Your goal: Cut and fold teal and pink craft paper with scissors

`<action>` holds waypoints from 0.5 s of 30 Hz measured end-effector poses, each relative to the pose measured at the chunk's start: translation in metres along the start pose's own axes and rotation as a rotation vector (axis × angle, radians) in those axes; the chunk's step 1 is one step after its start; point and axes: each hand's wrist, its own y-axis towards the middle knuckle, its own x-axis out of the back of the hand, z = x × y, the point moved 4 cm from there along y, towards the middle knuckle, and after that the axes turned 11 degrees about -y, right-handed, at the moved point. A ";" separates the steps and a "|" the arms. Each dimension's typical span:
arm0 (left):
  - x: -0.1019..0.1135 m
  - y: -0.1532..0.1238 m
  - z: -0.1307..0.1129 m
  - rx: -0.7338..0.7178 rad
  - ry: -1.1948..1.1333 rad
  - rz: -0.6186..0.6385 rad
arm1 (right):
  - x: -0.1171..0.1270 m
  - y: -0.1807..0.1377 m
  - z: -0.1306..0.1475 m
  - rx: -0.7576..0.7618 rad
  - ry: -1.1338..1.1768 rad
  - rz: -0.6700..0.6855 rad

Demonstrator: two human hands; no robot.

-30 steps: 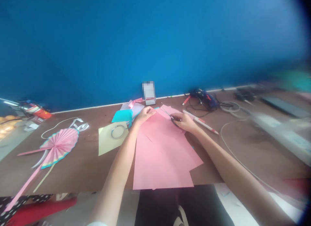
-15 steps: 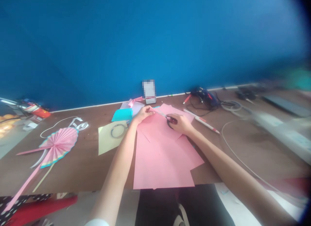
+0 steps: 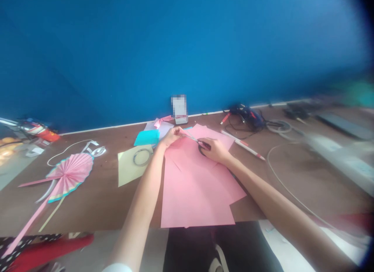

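My right hand [image 3: 214,149] is closed around the dark handles of a pair of scissors [image 3: 193,138], whose blades point left. Between finger and thumb, my left hand [image 3: 173,137] pinches a small piece of pink paper close to the scissor tips. The blades lie at this paper; how far they part is too small to tell. Beneath both hands several large pink paper sheets [image 3: 198,198] overlap, reaching to the table's front edge.
A pleated pink fan [image 3: 71,172] with long strips lies at the left. Yellow paper [image 3: 125,168] bearing a wire ring and turquoise paper [image 3: 146,138] sit left of my hands. At the right are a red-and-white stick [image 3: 248,149], a cable [image 3: 280,182] and a dark tool [image 3: 248,116].
My right hand and the scissors have shifted slightly left, toward my left hand. My left hand keeps its pinch on the paper, and the sheets lie almost as before.
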 end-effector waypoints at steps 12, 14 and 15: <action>0.002 0.003 0.002 -0.001 0.023 0.007 | -0.003 0.001 0.006 0.001 -0.091 0.057; 0.003 0.003 0.003 0.008 0.018 -0.005 | -0.004 0.001 0.006 -0.005 -0.106 0.061; 0.003 0.003 0.003 0.011 0.013 -0.005 | -0.004 0.001 0.006 -0.008 -0.111 0.065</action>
